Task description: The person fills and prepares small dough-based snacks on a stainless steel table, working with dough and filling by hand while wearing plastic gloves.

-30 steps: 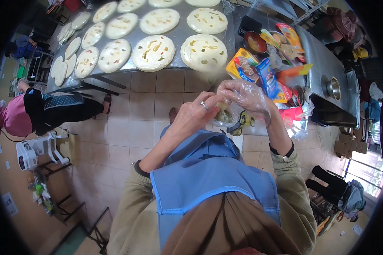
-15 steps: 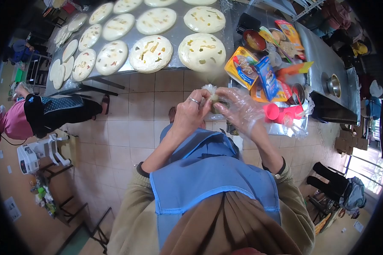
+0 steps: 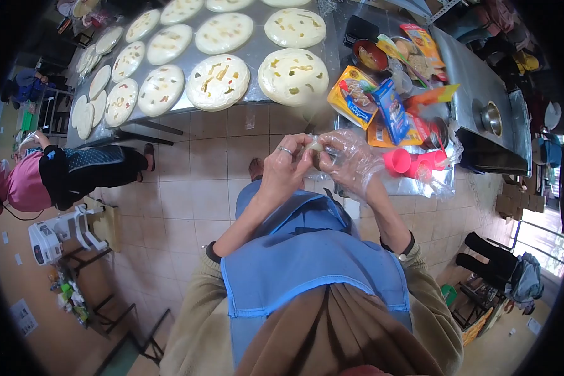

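My left hand [image 3: 281, 169], bare and with a ring, pinches one side of a small knotted-looking plastic bag [image 3: 316, 148]. My right hand [image 3: 355, 164] wears a loose clear plastic glove, and its fingers close on the bag's other side. Something pale and greenish shows through the plastic, but my fingers hide most of it. Both hands meet in front of my blue apron [image 3: 319, 257], over the gap before the tables. Just beyond them, flat dough rounds [image 3: 293, 76] with colored strips on top lie on the metal table [image 3: 257, 94].
To the right, a yellow food pouch [image 3: 352, 97], a blue packet [image 3: 391, 111], pink cups [image 3: 396, 161] and a red bowl [image 3: 370, 55] crowd the table. A metal bowl [image 3: 491, 119] sits farther right. A person in pink [image 3: 28, 178] stands at left near a white machine [image 3: 56, 235].
My hands have come slightly lower and tighter around the bag, and its white crumpled top no longer sticks up. The camera view has shifted slightly.
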The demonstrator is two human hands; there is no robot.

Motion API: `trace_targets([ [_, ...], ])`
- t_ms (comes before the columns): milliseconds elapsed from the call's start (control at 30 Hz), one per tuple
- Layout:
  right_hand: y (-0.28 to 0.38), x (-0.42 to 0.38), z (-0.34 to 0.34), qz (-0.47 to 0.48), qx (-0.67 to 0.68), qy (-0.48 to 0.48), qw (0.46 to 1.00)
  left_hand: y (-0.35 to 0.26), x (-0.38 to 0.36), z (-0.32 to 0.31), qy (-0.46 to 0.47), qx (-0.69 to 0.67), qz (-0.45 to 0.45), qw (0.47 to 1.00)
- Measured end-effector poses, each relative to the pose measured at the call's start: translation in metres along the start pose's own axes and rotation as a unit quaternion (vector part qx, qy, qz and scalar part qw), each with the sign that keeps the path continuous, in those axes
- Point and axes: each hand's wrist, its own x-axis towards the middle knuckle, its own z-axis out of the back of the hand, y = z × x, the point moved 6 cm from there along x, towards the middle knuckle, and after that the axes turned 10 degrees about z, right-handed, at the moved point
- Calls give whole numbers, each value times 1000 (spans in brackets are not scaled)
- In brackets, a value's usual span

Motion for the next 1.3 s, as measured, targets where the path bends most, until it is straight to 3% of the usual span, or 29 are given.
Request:
trace_targets([
  [100,-7,-2,-2,-20,13,18,1000,4,1,-1,-22,-19,-15,999],
  [200,-16,-5,-7,-47,78,42,995,18,-1,-6,2,-90,70,993],
  [400,-23,-8,-18,-92,145,93,981,30,-1,-9,1,-104,105,989],
  [600,-38,-15,-33,-79,186,86,976,53,2,-16,17,-261,120,958],
  [700,-34,-16,-34,-76,155,91,981,56,-1,-19,56,-360,180,914],
  [800,-39,-18,-39,-81,165,85,979,50,-8,-17,87,-361,276,886],
  [1200,-40,-28,-42,-76,165,-7,983,67,-9,-18,88,-368,290,879],
  [1300,-48,-35,-53,-84,221,-32,971,62,-10,-18,68,-380,298,873],
])
